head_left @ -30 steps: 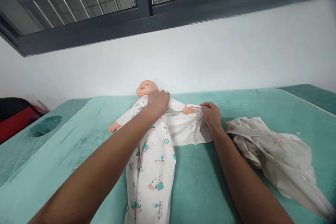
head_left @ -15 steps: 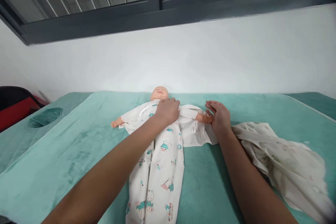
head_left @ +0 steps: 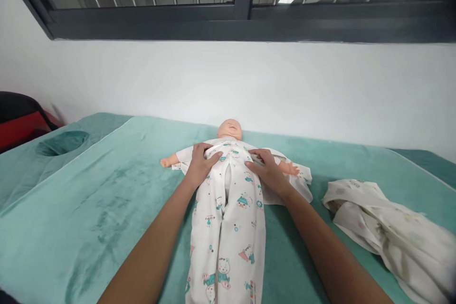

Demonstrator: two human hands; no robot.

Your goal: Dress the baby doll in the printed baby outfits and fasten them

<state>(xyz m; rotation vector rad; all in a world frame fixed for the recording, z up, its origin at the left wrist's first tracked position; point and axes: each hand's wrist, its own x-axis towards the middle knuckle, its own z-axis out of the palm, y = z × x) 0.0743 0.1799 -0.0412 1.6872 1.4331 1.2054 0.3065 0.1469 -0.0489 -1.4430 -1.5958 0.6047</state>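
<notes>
A baby doll (head_left: 230,129) lies on its back on a teal padded table (head_left: 89,199), head toward the wall. It wears a white romper (head_left: 228,228) printed with small cartoon animals. My left hand (head_left: 200,163) rests on the left side of the doll's chest, fingers pressed on the romper's front panel. My right hand (head_left: 265,171) lies on the right front panel, fingers closed on the cloth and drawing it toward the middle. A narrow gap stays open between the two panels. The doll's bare arms stick out to both sides.
A crumpled pale printed cloth (head_left: 384,228) lies on the table to the right. A face hole (head_left: 62,142) is sunk into the table at the far left. A red and black object (head_left: 17,123) stands past the left edge. A white wall and dark window frame run behind.
My right hand has left the spread-out right panel and brought it over the doll's chest. My left hand has slid to the left panel. The view has shifted so the doll is centred.
</notes>
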